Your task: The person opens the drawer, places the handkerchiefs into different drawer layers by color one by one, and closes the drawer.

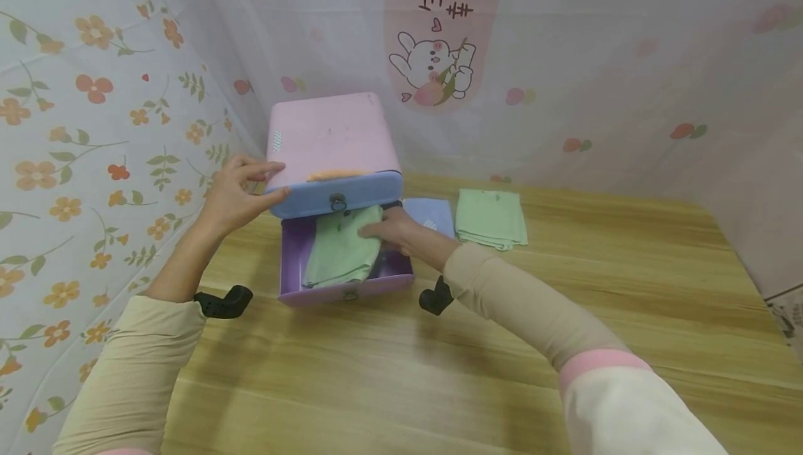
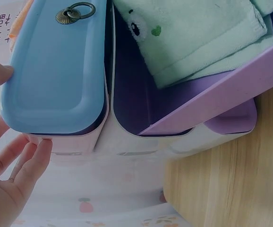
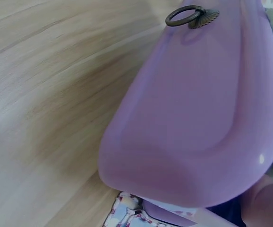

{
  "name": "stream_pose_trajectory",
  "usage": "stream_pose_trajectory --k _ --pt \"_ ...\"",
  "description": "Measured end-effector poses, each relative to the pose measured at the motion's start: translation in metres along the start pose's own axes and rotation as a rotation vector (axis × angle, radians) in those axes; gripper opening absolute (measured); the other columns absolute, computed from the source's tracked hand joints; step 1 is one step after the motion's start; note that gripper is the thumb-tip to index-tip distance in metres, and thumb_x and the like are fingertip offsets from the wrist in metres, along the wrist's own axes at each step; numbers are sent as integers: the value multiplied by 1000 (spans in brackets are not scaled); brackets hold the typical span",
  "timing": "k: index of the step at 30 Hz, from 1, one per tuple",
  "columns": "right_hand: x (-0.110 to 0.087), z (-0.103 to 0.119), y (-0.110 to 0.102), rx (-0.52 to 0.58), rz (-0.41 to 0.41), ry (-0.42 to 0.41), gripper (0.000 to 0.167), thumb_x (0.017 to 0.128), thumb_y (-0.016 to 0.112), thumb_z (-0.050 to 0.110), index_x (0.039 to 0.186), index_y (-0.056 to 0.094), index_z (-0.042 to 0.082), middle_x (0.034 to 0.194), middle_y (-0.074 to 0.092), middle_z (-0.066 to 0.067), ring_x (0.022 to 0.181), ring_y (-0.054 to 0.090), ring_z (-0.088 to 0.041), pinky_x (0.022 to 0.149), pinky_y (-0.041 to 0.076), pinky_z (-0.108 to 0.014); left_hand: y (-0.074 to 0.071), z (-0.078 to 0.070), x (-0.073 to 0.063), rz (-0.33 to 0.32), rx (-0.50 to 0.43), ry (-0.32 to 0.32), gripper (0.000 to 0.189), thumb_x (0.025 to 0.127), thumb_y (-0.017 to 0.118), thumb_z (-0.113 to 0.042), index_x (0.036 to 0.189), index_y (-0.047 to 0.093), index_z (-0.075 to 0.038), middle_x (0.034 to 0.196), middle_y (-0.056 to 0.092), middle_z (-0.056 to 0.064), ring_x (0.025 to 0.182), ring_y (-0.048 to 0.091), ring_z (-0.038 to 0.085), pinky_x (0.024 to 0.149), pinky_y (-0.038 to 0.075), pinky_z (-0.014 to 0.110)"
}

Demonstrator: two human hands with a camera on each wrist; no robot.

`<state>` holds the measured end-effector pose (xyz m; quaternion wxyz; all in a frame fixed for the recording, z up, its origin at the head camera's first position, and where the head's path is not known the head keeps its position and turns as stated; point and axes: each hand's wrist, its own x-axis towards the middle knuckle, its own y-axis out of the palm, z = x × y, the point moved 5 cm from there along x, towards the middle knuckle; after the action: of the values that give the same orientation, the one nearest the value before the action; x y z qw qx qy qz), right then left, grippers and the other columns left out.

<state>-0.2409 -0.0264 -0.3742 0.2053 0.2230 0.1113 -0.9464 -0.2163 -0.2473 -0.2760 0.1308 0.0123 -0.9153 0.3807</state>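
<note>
A small pink drawer cabinet stands on the table with a blue upper drawer, closed, and a purple lower drawer, pulled out. My left hand steadies the cabinet's left front corner. Its fingertips touch the side, and the thumb lies at the blue drawer's edge. In the purple drawer lies a folded green towel with a printed face. My right hand reaches in at the drawer's right side and holds the towel's right edge, thumb on top. Its other fingers are largely hidden.
Right of the cabinet lie a folded blue cloth and a second folded green towel. Something orange sits at the cabinet's top front edge. Patterned curtains enclose the wooden table at the left and back.
</note>
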Motion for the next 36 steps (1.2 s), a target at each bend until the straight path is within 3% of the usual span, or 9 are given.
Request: stream_pose_trajectory --k 10,19,24,28,31,36 --pt "4 5 3 156 46 50 41 81 58 -3 118 42 -1 107 52 -17 90 58 -28 73 50 -36 0 -1 0 2 5 0 44 78 67 -23 115 58 -3 99 41 10 100 47 32 66 41 24" --pt "6 7 7 211 26 105 50 82 56 -5 126 32 -1 115 46 -17 97 54 -28 83 45 -39 0 -2 0 -3 8 -5 44 78 66 -24 115 59 -2 99 41 10 100 47 34 68 40 29" --pt "1 11 5 230 39 111 66 83 55 -3 137 17 4 138 26 -20 115 41 -36 90 38 -46 0 -2 1 1 2 -1 44 77 67 -23 115 59 -3 98 41 10 101 46 33 68 40 30" --pt "-5 14 3 231 67 105 74 84 54 -2 141 9 11 145 10 -17 123 29 -40 92 35 -49 -2 -5 1 0 1 20 43 78 66 -22 115 58 -2 99 42 12 101 47 35 67 40 26" --pt "-10 16 0 217 81 97 75 84 54 0 142 9 15 146 9 -13 125 26 -39 93 34 -48 -2 -6 1 1 0 21 43 78 66 -22 116 58 -2 99 42 13 101 47 36 66 40 25" --pt "-19 18 -4 204 110 88 65 85 53 0 139 20 10 142 23 -13 122 34 -35 92 36 -45 0 -3 1 0 0 -10 43 77 67 -22 115 59 -3 98 42 9 101 47 33 67 41 28"
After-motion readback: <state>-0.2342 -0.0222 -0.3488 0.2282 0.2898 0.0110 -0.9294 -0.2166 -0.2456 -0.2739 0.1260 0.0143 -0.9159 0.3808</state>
